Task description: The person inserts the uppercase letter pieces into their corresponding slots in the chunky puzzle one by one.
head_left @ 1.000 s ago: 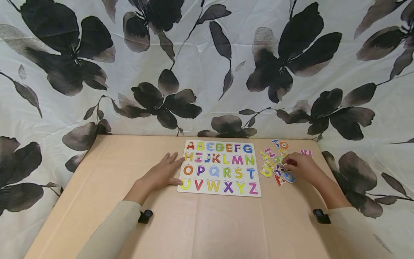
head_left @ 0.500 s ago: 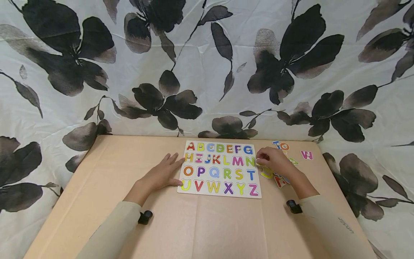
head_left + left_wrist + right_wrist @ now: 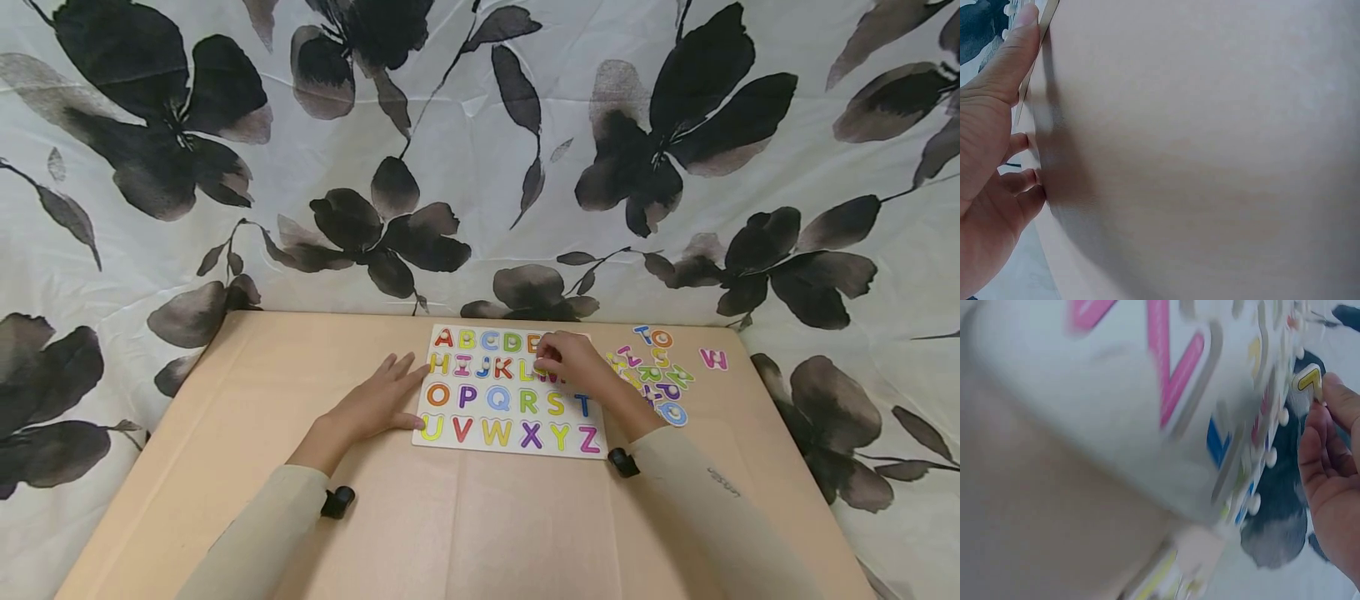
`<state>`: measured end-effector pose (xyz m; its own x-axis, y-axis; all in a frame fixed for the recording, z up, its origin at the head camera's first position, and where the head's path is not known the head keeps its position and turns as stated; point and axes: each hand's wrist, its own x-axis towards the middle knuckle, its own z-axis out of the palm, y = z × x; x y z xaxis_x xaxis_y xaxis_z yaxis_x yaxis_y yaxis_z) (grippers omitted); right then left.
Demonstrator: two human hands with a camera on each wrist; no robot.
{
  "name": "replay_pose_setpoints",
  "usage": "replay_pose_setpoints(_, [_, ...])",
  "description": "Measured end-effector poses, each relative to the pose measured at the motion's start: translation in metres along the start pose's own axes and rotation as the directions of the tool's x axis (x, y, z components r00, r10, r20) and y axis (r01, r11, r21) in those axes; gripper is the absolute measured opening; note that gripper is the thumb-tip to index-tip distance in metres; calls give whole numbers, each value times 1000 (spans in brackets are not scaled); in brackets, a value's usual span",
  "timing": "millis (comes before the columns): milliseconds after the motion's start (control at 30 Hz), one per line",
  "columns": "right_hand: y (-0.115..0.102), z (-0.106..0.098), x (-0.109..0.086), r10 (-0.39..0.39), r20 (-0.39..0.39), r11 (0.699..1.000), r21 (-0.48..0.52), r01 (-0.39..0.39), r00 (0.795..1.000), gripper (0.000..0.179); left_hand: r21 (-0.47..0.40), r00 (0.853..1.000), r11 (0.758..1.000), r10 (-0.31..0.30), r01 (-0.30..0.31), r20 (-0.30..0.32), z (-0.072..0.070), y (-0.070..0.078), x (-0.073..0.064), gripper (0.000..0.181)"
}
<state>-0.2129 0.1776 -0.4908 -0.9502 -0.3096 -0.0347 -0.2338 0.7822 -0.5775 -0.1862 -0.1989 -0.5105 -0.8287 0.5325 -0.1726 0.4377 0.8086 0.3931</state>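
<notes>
A white alphabet puzzle board (image 3: 482, 398) with coloured letters A to Z lies flat on the tan table. At its left edge rests my left hand (image 3: 378, 400), fingers spread; the left wrist view shows the thumb (image 3: 1013, 53) along the board's side. Over the upper right of the board is my right hand (image 3: 581, 367), hiding F, G and part of the second row. Between its thumb and fingers it pinches a yellow letter piece (image 3: 1308, 381), held above the board; which letter it is I cannot tell for sure.
Several loose letter pieces (image 3: 667, 371) lie in an overlapping pile right of the board. A pink letter piece (image 3: 713, 359) sits apart, further right. The tan table (image 3: 517, 525) meets a floral cloth (image 3: 480, 125) at the back. Small knobs (image 3: 1270, 457) stick up from the board.
My right hand has gone from the pile of loose letters leftward to above the board, carrying the yellow letter piece. The left hand has stayed at the board's left edge.
</notes>
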Motion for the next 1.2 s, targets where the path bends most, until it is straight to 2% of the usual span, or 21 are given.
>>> replay_pose_setpoints(133, [-9, 11, 8, -19, 13, 1000, -20, 19, 1000, 12, -2, 1000, 1000, 0, 0, -1, 1, -1, 0, 101])
replay_pose_setpoints(400, [-15, 22, 15, -74, 52, 986, -145, 81, 996, 9, -6, 1000, 1000, -6, 6, 7, 0, 1, 1, 102])
replay_pose_setpoints(733, [-17, 27, 17, -52, 94, 979, -192, 69, 994, 8, -12, 1000, 1000, -11, 11, 10, -3, 3, 0, 101])
replay_pose_setpoints(967, [-14, 24, 10, -34, 54, 983, -178, 43, 998, 19, -9, 1000, 1000, -14, 14, 13, -2, 3, 0, 100])
replay_pose_setpoints(1200, [0, 5, -6, -13, 8, 989, -149, 14, 1000, 24, 4, 1000, 1000, -18, 18, 6, -3, 4, 2, 101])
